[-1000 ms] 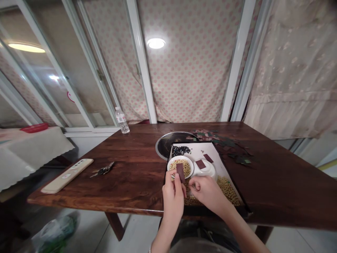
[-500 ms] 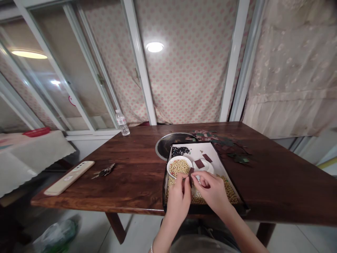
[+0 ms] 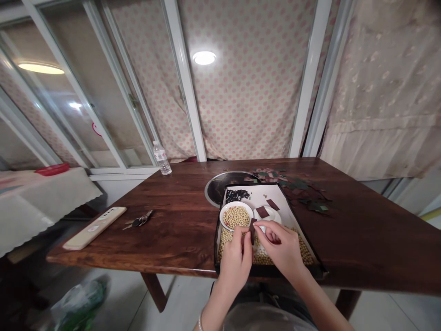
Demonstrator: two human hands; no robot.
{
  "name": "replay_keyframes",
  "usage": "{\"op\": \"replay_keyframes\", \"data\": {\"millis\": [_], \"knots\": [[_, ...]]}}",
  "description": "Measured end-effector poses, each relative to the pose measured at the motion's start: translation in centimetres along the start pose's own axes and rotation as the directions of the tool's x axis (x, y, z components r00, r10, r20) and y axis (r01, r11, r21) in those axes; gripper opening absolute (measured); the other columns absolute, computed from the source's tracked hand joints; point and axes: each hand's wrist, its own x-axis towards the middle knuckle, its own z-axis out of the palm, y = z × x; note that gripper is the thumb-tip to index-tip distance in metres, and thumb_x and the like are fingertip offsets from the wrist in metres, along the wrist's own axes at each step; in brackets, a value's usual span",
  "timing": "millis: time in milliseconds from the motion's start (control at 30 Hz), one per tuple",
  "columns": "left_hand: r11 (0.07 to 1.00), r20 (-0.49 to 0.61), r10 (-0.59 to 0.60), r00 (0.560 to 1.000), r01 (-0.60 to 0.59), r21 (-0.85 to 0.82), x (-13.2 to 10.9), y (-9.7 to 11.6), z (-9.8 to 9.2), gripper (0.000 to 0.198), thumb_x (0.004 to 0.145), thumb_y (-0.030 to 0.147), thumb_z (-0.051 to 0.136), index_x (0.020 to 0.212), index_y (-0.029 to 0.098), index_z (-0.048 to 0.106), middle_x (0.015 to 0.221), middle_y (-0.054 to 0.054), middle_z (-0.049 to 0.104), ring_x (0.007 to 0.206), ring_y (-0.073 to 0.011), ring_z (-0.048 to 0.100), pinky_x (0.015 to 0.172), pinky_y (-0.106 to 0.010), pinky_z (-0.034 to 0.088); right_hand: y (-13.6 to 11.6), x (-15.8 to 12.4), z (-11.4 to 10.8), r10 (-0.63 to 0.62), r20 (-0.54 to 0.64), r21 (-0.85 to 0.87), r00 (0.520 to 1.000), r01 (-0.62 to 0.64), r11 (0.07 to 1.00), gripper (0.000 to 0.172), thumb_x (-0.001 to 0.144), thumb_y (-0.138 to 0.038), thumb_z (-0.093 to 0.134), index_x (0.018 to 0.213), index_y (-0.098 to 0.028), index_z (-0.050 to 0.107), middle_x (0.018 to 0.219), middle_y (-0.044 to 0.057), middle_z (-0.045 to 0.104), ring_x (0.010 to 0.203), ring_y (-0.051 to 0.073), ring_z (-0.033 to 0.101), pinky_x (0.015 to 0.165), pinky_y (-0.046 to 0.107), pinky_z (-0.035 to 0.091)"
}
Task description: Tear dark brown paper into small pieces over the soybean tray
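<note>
A black tray [image 3: 312, 257] with a white liner lies on the dark wooden table [image 3: 179, 230] in front of me. It holds loose soybeans [image 3: 305, 253], a pile of black beans [image 3: 237, 195], a white bowl of soybeans [image 3: 236, 216] and a white dish [image 3: 268, 214] with a dark red card on it. My left hand [image 3: 237, 259] and my right hand [image 3: 280, 248] meet over the tray. Both pinch a small dark red card [image 3: 252, 228] held upright between them.
A round metal inset [image 3: 215, 186] sits behind the tray. Dark paper scraps [image 3: 303, 195] lie at the back right. On the left are keys [image 3: 139, 221], a beige remote [image 3: 94, 227] and a water bottle [image 3: 161, 158]. A green bag [image 3: 77, 301] lies on the floor.
My right hand rose from the soybeans to meet my left hand. The dark red card, first held up by the left hand alone, is now pinched by both hands.
</note>
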Motion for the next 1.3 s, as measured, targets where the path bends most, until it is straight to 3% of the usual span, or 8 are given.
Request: {"op": "replay_keyframes", "data": {"millis": [1033, 1300], "knots": [[0.998, -0.004, 0.031, 1.0, -0.031, 0.064, -0.11, 0.19, -0.09, 0.022, 0.093, 0.027, 0.031, 0.096, 0.019, 0.051, 0.06, 0.001, 0.057, 0.047, -0.0141, 0.052, 0.048, -0.023, 0.034, -0.03, -0.05, -0.22, 0.048, 0.069, -0.006, 0.996, -0.048, 0.999, 0.015, 0.084, -0.023, 0.052, 0.08, -0.017, 0.065, 0.049, -0.006, 0.04, 0.042, 0.008, 0.038, 0.045, 0.019, 0.037], [0.994, -0.115, 0.047, 0.992, -0.036, 0.102, -0.11, -0.08, 0.02, 0.02, 0.092, 0.024, 0.033, 0.099, 0.018, 0.051, 0.068, -0.002, 0.062, 0.052, -0.0144, 0.056, 0.049, -0.023, 0.036, 0.12, -0.46, -0.19, -0.031, 0.228, 0.005, 0.973, 0.03, 1.0, 0.016, 0.085, -0.023, 0.052, 0.078, -0.018, 0.066, 0.05, -0.006, 0.04, 0.043, 0.007, 0.039, 0.046, 0.02, 0.035]]}}
